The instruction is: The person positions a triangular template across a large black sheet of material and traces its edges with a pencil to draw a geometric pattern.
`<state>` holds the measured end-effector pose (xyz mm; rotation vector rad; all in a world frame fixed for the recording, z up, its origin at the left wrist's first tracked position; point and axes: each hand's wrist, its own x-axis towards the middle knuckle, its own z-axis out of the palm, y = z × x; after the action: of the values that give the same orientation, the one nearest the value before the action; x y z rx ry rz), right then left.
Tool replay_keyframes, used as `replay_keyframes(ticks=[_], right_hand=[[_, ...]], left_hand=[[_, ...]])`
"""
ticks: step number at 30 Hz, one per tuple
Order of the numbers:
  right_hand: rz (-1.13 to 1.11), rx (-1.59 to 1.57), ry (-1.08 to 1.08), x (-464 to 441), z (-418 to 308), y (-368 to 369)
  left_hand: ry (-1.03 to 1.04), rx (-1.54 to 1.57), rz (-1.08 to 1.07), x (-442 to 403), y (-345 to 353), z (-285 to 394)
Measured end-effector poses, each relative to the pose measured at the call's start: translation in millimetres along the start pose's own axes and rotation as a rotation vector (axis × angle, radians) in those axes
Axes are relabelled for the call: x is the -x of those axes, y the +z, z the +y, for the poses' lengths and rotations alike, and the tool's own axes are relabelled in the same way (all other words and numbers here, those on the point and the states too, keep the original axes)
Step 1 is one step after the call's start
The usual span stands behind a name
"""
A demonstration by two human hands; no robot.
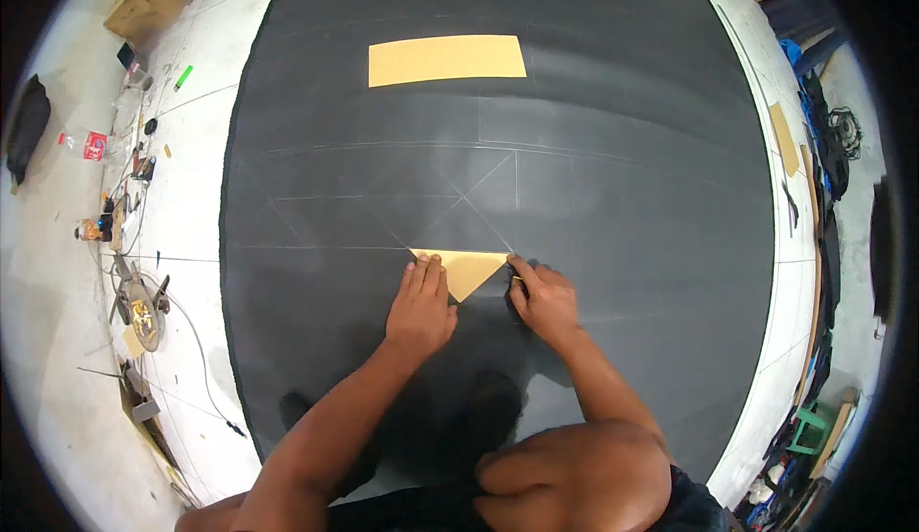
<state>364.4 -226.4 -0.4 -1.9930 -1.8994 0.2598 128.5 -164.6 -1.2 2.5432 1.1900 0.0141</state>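
A yellow triangular paper piece point(469, 269) lies on the large dark grey sheet point(651, 245), its point toward me and its long edge along a pale drawn line. My left hand point(421, 302) rests on its left part with the fingers stretched out, pressing it flat. At its right corner, my right hand point(546, 300) is closed in a pinch, fingertips touching the sheet. Something small, dark and yellowish shows between those fingers; its kind is hidden. Thin pale lines, some crossing as diagonals, run over the sheet beyond the triangle.
A yellow rectangular paper piece point(447, 61) lies farther up the sheet. On the left floor are a plastic bottle point(94, 145), a green stick-like item point(184, 77) and a metal device with a cable point(144, 316). To the right stand a green stool point(812, 429) and coiled wire point(844, 133).
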Motion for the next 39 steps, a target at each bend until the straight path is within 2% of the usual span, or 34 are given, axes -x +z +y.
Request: replay_keyframes(ticks=[4, 10, 20, 26, 31, 34, 37, 39], right_hand=[[0.056, -0.055, -0.005, 1, 4, 8], [0.047, -0.022, -0.005, 3, 3, 6], [0.031, -0.031, 0.006, 2, 3, 6], [0.012, -0.053, 0.014, 0, 1, 0], [-0.002, -0.054, 0.032, 1, 3, 3], [-0.047, -0.073, 0.045, 1, 6, 5], [0.017, -0.084, 0.008, -2, 5, 2], [-0.015, -0.091, 0.037, -3, 3, -2]], left_hand=[[-0.056, 0.130, -0.202, -16, -20, 5], [-0.049, 0.135, -0.312, -15, -22, 10], [-0.039, 0.158, -0.212, -8, -18, 11], [0.106, -0.009, -0.119, -17, -10, 18], [0.046, 0.124, -0.181, -29, -9, 21], [0.095, 0.132, -0.255, -34, -16, 15], [0.064, 0.172, -0.340, -38, -28, 15], [0.062, 0.171, -0.355, -45, -35, 16]])
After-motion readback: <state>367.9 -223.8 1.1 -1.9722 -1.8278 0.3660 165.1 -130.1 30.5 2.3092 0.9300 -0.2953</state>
